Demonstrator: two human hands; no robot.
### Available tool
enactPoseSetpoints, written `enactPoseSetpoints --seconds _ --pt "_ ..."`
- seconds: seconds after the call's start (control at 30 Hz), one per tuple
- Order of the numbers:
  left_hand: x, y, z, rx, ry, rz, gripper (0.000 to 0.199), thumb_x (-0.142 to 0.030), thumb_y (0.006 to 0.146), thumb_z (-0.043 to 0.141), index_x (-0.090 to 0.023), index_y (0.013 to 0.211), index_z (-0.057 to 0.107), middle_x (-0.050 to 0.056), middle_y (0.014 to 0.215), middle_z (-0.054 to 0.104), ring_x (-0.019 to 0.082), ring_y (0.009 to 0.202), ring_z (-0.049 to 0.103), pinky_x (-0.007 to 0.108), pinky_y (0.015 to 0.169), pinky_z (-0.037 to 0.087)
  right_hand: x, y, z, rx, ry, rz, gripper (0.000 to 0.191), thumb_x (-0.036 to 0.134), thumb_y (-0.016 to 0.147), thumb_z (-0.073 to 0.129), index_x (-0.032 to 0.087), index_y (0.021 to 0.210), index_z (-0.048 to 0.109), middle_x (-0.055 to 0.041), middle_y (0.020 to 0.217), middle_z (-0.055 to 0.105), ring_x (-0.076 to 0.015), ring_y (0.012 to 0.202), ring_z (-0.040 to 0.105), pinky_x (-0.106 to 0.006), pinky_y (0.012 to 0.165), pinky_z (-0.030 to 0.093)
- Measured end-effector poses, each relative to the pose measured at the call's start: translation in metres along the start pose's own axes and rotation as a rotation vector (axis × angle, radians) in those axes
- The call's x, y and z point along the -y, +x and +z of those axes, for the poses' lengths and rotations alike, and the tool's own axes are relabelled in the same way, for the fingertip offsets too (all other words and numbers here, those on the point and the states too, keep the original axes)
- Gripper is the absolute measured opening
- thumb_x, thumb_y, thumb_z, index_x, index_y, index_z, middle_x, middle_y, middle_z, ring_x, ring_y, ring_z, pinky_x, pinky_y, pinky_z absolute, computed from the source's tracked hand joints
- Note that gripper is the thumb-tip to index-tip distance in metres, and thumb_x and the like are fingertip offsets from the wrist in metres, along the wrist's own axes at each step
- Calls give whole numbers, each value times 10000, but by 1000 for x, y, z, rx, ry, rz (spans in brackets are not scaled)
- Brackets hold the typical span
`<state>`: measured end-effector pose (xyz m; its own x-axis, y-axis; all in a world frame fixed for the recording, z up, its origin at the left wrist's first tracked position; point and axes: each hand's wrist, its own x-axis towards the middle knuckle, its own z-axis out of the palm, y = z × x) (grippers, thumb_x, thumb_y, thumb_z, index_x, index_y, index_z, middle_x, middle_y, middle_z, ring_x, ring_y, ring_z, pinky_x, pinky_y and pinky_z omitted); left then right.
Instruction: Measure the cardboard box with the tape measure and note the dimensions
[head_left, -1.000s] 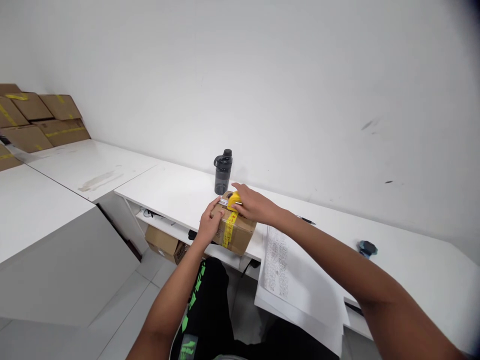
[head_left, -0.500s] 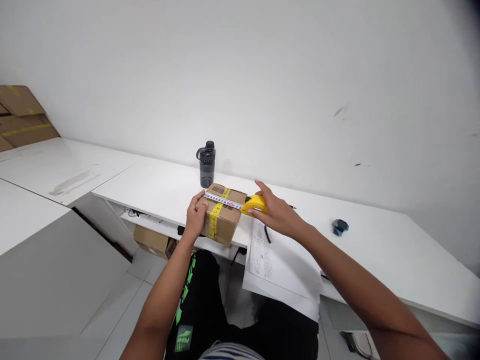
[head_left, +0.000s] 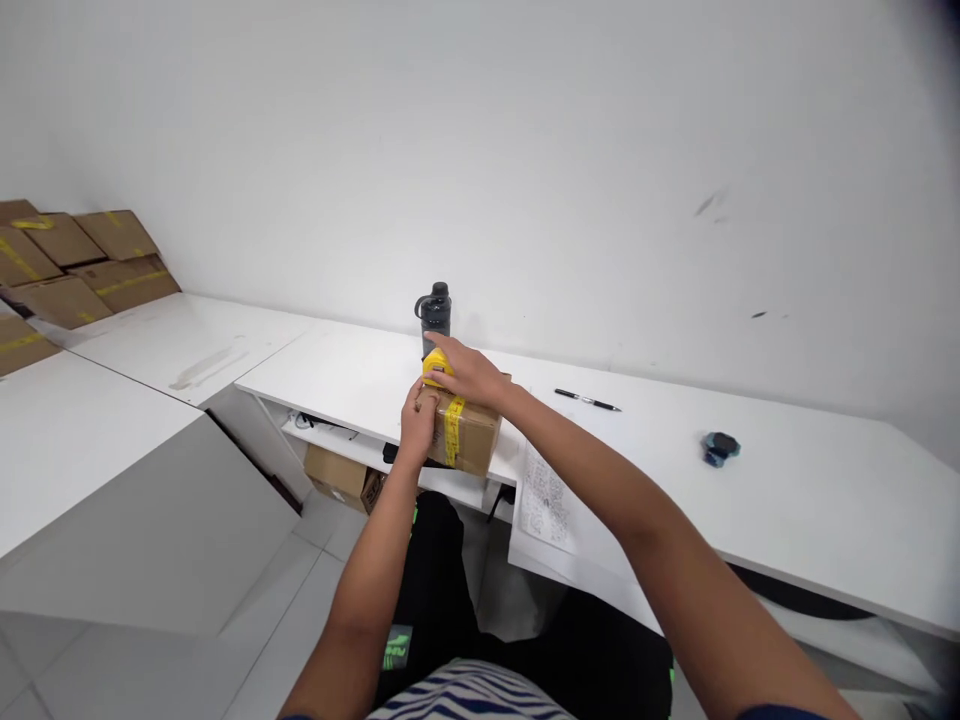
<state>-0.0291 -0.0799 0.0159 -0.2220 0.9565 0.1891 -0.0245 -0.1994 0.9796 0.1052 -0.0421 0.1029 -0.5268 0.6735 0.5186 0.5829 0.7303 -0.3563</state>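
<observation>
A small cardboard box (head_left: 475,440) with a yellow tape band stands at the table's front edge, partly covered by my hands. My left hand (head_left: 417,425) grips its left end, thumb on the top. In my right hand (head_left: 474,375) is a yellow tape measure (head_left: 435,367), held over the box's far left part close to my left fingers. No drawn-out blade shows; whether a short end sticks out is hidden. Just behind stands a dark water bottle (head_left: 435,312), its lower part covered by my right hand.
Written sheets of paper (head_left: 546,500) overhang the front edge. A black pen (head_left: 588,400) and a small dark blue object (head_left: 721,448) lie to the right. Taped cartons (head_left: 127,280) are stacked far left. An open carton (head_left: 337,475) sits below the tabletop.
The tape measure has moved left, from the box's right end to its left end, and its drawn-out blade no longer shows. The view has turned left, bringing more cartons in.
</observation>
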Motion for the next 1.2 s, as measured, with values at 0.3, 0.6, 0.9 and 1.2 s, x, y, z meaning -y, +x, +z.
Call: enactPoseSetpoints --seconds 0.3,0.6,0.9,1.2 --pt "-47 -8 -21 202 544 65 655 -560 806 619 -258 1382 542 118 1547 395 369 1406 377 512 1127 310 15 -103 -12 -873 541 627 740 563 823 609 246 1441 357 -99 1250 558 -225 1063 603 -354 876 526" --pt "-91 51 2 858 815 355 941 -500 385 886 -275 1264 637 113 1524 431 386 1471 238 462 1186 186 61 -234 31 -755 1121 1138 754 614 694 718 291 1331 476 26 772 581 -150 598 538 -266 504 470" --pt "-108 123 49 523 763 -257 505 -496 550 819 -158 913 723 158 805 729 384 835 678 499 796 499 87 -251 82 -632 1293 1294 662 616 650 746 268 1181 559 46 647 533 -173 613 563 -298 592 479" --pt "-102 135 38 498 736 -311 500 -466 471 864 -152 827 708 171 810 723 369 816 674 527 770 517 87 -213 31 -384 1412 1056 786 595 669 763 264 1319 472 -5 829 632 -183 645 624 -291 542 488"
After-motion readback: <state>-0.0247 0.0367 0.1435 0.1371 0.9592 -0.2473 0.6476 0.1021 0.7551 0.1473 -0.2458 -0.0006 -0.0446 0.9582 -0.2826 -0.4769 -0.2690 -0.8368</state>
